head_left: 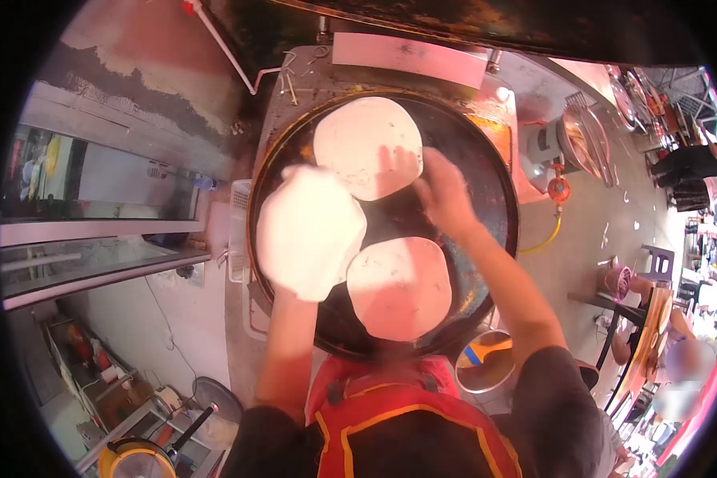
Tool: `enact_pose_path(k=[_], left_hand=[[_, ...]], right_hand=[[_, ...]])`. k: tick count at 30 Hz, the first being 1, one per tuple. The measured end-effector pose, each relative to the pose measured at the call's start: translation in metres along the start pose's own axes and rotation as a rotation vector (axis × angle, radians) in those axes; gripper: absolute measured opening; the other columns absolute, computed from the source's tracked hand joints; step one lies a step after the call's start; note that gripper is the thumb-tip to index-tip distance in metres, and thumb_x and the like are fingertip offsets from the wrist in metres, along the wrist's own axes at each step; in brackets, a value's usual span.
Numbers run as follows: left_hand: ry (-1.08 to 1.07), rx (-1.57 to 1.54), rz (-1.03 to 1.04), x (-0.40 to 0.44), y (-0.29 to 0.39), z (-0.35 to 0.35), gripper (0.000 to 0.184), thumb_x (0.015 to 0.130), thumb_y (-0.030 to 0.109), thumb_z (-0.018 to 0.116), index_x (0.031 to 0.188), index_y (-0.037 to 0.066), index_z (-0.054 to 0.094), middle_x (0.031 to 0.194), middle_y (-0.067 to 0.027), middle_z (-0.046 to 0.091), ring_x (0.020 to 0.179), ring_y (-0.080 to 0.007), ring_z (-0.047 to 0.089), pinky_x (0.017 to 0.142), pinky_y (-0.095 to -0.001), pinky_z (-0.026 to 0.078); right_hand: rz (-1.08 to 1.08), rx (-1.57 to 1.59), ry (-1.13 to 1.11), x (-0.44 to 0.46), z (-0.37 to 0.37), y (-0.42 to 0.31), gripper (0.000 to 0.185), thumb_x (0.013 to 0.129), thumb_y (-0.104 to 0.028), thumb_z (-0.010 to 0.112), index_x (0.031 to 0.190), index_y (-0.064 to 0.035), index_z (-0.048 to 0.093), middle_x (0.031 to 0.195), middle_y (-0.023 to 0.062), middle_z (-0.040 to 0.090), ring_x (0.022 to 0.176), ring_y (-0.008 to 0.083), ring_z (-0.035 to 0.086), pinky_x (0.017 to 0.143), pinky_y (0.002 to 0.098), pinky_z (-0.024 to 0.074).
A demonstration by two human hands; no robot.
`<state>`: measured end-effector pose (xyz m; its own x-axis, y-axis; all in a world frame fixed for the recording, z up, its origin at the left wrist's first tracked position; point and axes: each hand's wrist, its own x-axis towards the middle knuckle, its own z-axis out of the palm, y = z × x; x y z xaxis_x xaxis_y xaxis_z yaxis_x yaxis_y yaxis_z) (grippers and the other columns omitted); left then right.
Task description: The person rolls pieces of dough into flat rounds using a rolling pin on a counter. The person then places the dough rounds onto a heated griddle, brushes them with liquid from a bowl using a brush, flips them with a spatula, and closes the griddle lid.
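A large round black pan (pixel 486 199) spreads out in front of me. One pale flatbread (pixel 362 143) with small brown specks lies at its far side, and a second speckled flatbread (pixel 400 291) lies at the near side. A third, whiter flatbread (pixel 311 231), blurred, is draped over my left hand (pixel 295 301) at the left of the pan and hides its palm and most of its fingers. My right hand (pixel 448 195) hovers beside the far flatbread's right edge, fingers stretched and apart, holding nothing. Its shadow falls on that bread.
A metal bowl (pixel 486 362) with an orange-handled tool stands near the pan's right front. To the right are an orange gas regulator (pixel 559 190), a yellow hose (pixel 546 239) and a basket with tongs (pixel 585 139). A glass partition (pixel 103 191) is at left. People sit farther right.
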<state>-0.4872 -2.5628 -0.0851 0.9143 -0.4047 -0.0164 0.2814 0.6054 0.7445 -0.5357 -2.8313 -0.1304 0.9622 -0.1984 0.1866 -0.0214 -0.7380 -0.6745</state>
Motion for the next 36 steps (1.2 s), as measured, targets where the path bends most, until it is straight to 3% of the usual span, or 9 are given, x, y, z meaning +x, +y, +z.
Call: enact_pose_path(k=[1, 3, 9, 12, 15, 19, 22, 28, 36], left_hand=[[-0.069, 0.016, -0.001, 0.01, -0.015, 0.018, 0.038, 0.099, 0.022, 0.048, 0.129, -0.003, 0.049, 0.12, -0.0087, 0.057, 0.103, -0.0155, 0.057, 0.089, -0.0296, 0.046], [-0.217, 0.095, -0.028, 0.021, -0.056, 0.053, 0.039, 0.1, 0.022, 0.048, 0.129, -0.003, 0.049, 0.121, -0.0091, 0.057, 0.104, -0.0154, 0.057, 0.09, -0.0295, 0.046], [-0.655, 1.134, -0.13, -0.035, -0.172, 0.093, 0.059, 0.095, 0.022, 0.054, 0.144, -0.004, 0.032, 0.146, -0.0298, 0.034, 0.141, -0.0421, 0.026, 0.116, -0.047, 0.02], [-0.409, 1.091, -0.044, -0.041, -0.134, 0.058, 0.062, 0.093, 0.02, 0.057, 0.145, -0.004, 0.031, 0.148, -0.0299, 0.032, 0.141, -0.0425, 0.026, 0.116, -0.0476, 0.021], [-0.062, 1.773, 0.213, -0.039, -0.09, -0.025, 0.061, 0.093, 0.02, 0.056, 0.142, -0.007, 0.033, 0.147, -0.0303, 0.031, 0.141, -0.0423, 0.026, 0.115, -0.0482, 0.022], [-0.073, 1.853, 0.193, -0.029, -0.058, -0.054, 0.059, 0.094, 0.02, 0.053, 0.144, -0.004, 0.032, 0.15, -0.0279, 0.029, 0.141, -0.0401, 0.026, 0.115, -0.0486, 0.024], [-0.41, 1.808, 0.111, -0.024, -0.092, -0.017, 0.057, 0.094, 0.019, 0.053, 0.143, -0.003, 0.034, 0.152, -0.0229, 0.029, 0.142, -0.036, 0.027, 0.116, -0.047, 0.023], [-0.751, 1.807, 0.247, 0.017, -0.162, 0.024, 0.061, 0.093, 0.027, 0.056, 0.144, 0.0, 0.035, 0.153, -0.0181, 0.03, 0.144, -0.0303, 0.023, 0.118, -0.0421, 0.019], [-0.756, 1.867, 0.227, 0.018, -0.186, 0.032, 0.066, 0.095, 0.034, 0.052, 0.148, 0.002, 0.029, 0.156, -0.0177, 0.022, 0.147, -0.0322, 0.015, 0.119, -0.0447, 0.013]], right_hand=[[-0.07, -0.078, 0.251, -0.026, -0.014, 0.016, 0.052, 0.086, -0.009, 0.064, 0.136, -0.0029, 0.048, 0.128, 0.0181, 0.057, 0.117, 0.0369, 0.054, 0.1, 0.0423, 0.0429], [0.079, -0.04, 0.253, -0.058, -0.068, 0.016, 0.051, 0.09, -0.007, 0.062, 0.138, -0.0019, 0.045, 0.132, 0.0192, 0.054, 0.122, 0.0337, 0.052, 0.102, 0.0403, 0.0424], [0.254, -0.022, 0.281, -0.124, -0.125, 0.013, 0.045, 0.094, -0.005, 0.055, 0.137, 0.0002, 0.045, 0.134, 0.0198, 0.053, 0.125, 0.0323, 0.052, 0.103, 0.0362, 0.0414], [0.222, -0.01, 0.185, -0.13, -0.096, 0.022, 0.046, 0.094, -0.006, 0.055, 0.138, -0.0003, 0.044, 0.136, 0.0204, 0.051, 0.127, 0.0333, 0.049, 0.105, 0.0383, 0.0398], [0.078, -0.013, 0.02, -0.108, -0.048, 0.018, 0.053, 0.092, -0.001, 0.056, 0.142, -0.0026, 0.04, 0.145, 0.0198, 0.041, 0.136, 0.0336, 0.04, 0.111, 0.0394, 0.0331], [0.063, -0.366, 0.06, -0.066, 0.031, 0.037, 0.061, 0.095, -0.023, 0.052, 0.145, 0.0031, 0.03, 0.148, 0.0247, 0.034, 0.14, 0.0393, 0.028, 0.114, 0.0514, 0.022], [0.136, -0.427, 0.17, -0.068, 0.053, 0.06, 0.066, 0.095, -0.035, 0.049, 0.146, 0.0022, 0.028, 0.15, 0.0241, 0.032, 0.142, 0.0384, 0.026, 0.115, 0.0524, 0.0193], [0.187, -0.523, 0.083, -0.09, 0.021, 0.06, 0.068, 0.094, -0.037, 0.051, 0.147, 0.0, 0.029, 0.152, 0.0225, 0.03, 0.142, 0.0375, 0.026, 0.116, 0.0503, 0.0177], [0.205, -0.56, 0.033, -0.097, -0.001, 0.078, 0.066, 0.094, -0.036, 0.05, 0.148, -0.0036, 0.03, 0.153, 0.0194, 0.03, 0.144, 0.0327, 0.025, 0.118, 0.0482, 0.0166]])
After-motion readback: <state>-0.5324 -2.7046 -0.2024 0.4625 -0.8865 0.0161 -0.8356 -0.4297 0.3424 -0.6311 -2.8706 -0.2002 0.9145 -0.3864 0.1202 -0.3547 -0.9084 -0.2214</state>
